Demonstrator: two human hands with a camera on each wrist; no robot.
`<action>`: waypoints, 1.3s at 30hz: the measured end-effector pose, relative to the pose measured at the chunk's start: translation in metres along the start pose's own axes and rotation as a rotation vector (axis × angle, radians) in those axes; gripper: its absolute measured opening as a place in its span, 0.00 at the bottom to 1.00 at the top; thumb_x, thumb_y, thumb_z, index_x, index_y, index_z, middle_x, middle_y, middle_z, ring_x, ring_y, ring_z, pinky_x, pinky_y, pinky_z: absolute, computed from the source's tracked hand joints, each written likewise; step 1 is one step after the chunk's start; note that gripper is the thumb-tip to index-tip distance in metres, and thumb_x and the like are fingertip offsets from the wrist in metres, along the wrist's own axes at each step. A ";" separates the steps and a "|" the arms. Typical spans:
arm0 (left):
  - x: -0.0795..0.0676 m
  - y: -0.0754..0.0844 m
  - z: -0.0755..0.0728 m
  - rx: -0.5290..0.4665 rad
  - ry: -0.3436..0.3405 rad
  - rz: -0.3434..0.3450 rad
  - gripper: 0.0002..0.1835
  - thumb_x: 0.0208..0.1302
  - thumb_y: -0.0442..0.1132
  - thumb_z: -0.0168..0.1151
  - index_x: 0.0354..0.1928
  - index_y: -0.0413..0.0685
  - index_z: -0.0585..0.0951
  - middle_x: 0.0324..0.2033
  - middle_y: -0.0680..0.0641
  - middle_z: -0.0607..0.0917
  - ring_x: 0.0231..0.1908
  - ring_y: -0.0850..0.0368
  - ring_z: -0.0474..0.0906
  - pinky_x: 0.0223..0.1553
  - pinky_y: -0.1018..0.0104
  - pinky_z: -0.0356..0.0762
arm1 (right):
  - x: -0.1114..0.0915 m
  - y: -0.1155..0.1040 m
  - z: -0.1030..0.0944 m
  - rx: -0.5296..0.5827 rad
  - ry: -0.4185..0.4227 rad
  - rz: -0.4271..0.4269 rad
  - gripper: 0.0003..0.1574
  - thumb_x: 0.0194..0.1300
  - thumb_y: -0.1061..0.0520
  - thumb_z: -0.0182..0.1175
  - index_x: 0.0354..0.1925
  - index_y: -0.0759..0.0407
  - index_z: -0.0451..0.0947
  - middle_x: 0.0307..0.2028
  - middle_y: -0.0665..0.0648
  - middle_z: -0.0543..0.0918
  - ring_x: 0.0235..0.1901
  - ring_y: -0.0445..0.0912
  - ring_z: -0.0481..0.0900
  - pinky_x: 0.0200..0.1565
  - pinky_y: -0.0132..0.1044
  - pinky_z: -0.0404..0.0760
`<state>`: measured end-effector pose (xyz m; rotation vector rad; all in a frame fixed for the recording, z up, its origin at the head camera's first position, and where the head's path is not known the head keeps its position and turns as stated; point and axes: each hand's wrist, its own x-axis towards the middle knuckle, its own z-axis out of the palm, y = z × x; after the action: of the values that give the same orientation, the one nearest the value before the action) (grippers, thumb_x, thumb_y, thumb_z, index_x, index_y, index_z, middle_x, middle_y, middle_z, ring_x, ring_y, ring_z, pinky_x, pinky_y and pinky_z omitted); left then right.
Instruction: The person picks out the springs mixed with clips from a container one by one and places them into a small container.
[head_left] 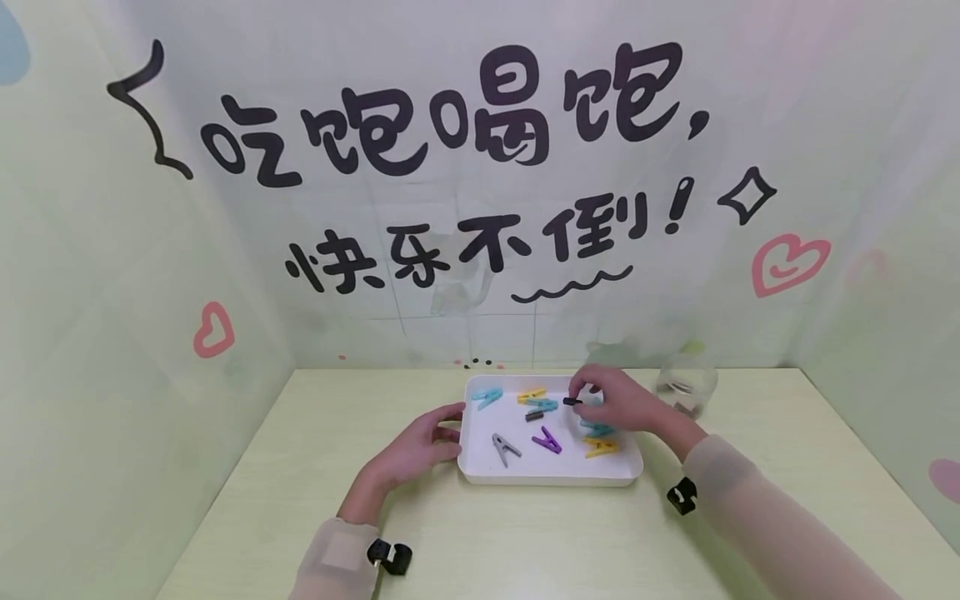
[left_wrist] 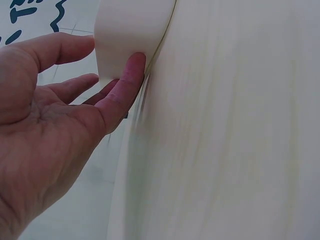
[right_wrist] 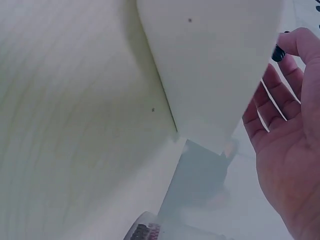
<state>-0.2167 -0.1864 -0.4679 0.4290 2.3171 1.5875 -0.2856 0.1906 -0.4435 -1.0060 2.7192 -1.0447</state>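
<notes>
A white tray (head_left: 551, 480) stands on the table with several plastic clothespins in it. They include a grey clothespin (head_left: 506, 450), a purple clothespin (head_left: 547, 440), a yellow clothespin (head_left: 601, 447) and a blue clothespin (head_left: 488, 397). My left hand (head_left: 420, 446) is at the tray's left wall, its fingertips against the outside with nothing gripped. Over the tray's right part, my right hand (head_left: 622, 402) pinches a small dark ribbed piece (right_wrist: 278, 54) between thumb and index finger. Another small dark piece (head_left: 534, 416) lies mid-tray. The right hand partly covers a blue clothespin (head_left: 597, 428).
Behind the right forearm stands a clear rounded jar (head_left: 686, 387) with dark and reddish small pieces inside. The pale table (head_left: 337, 400) ends at a printed cloth backdrop (head_left: 420, 333), and similar cloth hangs on both sides.
</notes>
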 end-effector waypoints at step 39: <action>0.001 -0.001 0.000 0.010 0.002 -0.012 0.36 0.74 0.29 0.62 0.81 0.37 0.62 0.74 0.37 0.71 0.63 0.42 0.76 0.61 0.50 0.80 | -0.069 0.033 -0.071 -0.009 0.443 0.113 0.09 0.71 0.62 0.69 0.49 0.60 0.82 0.55 0.60 0.83 0.54 0.47 0.77 0.53 0.20 0.71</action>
<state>-0.2178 -0.1862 -0.4695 0.4157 2.3257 1.5725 -0.2697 0.2912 -0.4211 -0.6744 3.0765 -1.3756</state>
